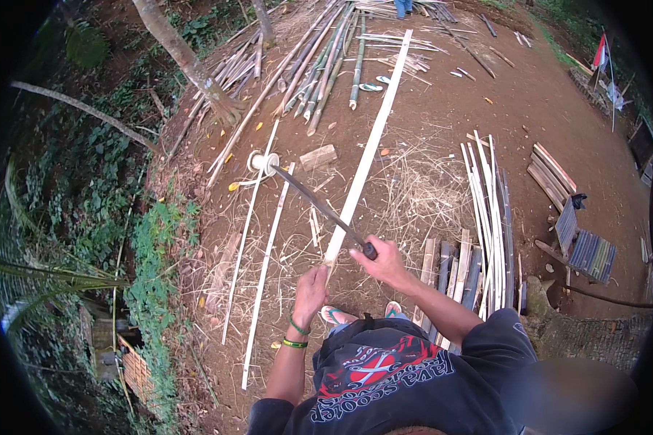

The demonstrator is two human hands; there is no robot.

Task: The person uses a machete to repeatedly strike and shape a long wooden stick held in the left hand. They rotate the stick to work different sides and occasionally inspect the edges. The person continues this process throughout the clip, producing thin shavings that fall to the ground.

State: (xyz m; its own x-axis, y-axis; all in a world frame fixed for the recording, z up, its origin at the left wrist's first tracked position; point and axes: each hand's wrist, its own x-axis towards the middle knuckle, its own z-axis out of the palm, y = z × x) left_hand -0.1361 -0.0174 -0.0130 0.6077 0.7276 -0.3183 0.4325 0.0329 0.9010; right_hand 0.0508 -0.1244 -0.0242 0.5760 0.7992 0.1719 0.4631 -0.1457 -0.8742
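The left hand (313, 291) is closed around the near end of a long, flat, pale bamboo strip (374, 138), which runs away from the body and slightly rightward above the brown earth ground (442, 109). Just right of that end, the right hand (383, 262) is wrapped around the dark handle of a long, dark-bladed metal machete (318, 204), its blade slanting forward and left across the strip, though whether they touch cannot be told. The hands are apart but near each other, two thin, pale bamboo slats (264, 288) lying to their left.
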